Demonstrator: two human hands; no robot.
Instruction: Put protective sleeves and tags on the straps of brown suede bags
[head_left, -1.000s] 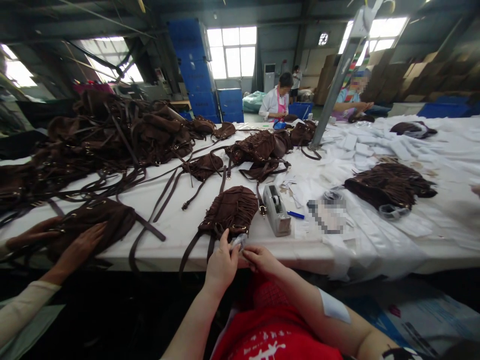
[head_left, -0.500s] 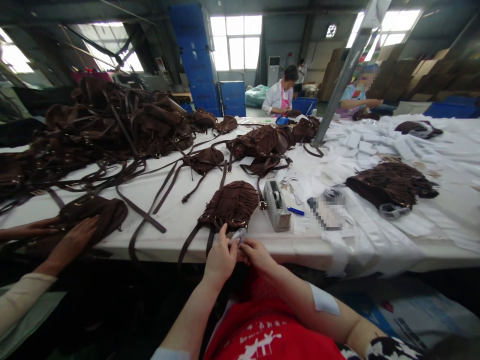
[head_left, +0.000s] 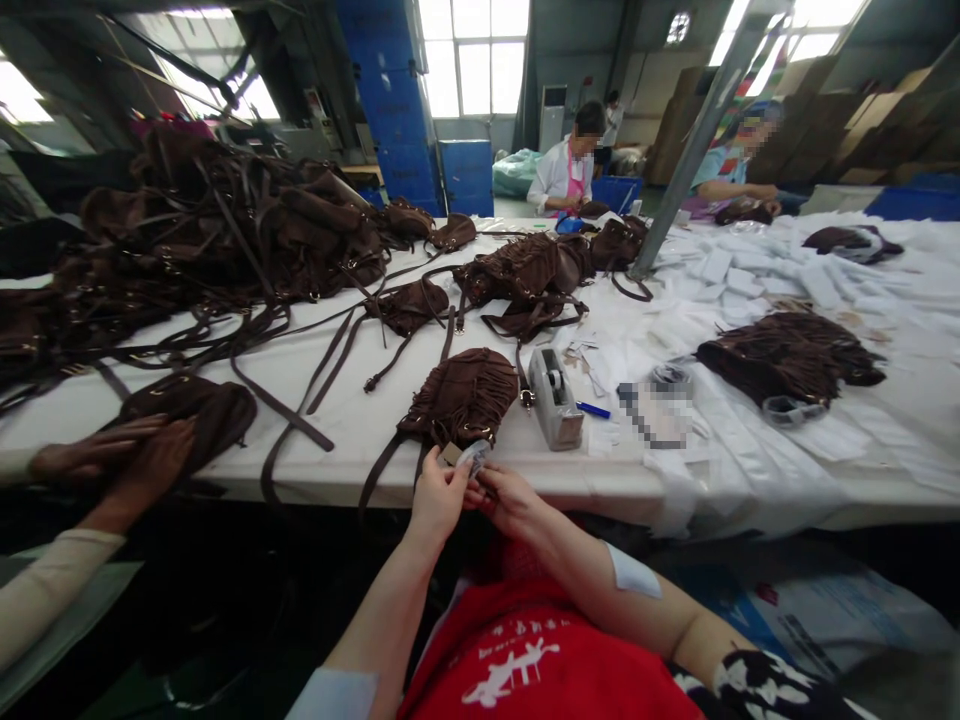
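A dark brown fringed bag (head_left: 466, 395) lies at the front edge of the table, its strap end toward me. My left hand (head_left: 441, 492) is closed at its near side, with thumb and fingers pinching a small piece of clear plastic (head_left: 472, 458). A tan tag (head_left: 451, 454) sticks up beside those fingertips. Close by on the right, my right hand (head_left: 513, 497) has its fingers curled together just below the plastic; what they grip is hidden. To the right of the bag stands a grey tape dispenser (head_left: 556, 400), with a blue pen (head_left: 593, 410) next to it.
A large heap of brown bags (head_left: 247, 220) with trailing straps covers the left of the table. At far left a co-worker's hands (head_left: 142, 455) press on another bag. A grey post (head_left: 694, 150) rises from the table; white packing pieces (head_left: 739, 275) lie beyond it.
The view has tilted slightly downward. More of the tan tag shows beside my left fingers, and my hands stay together at the plastic. The co-worker's hands have shifted on their bag.
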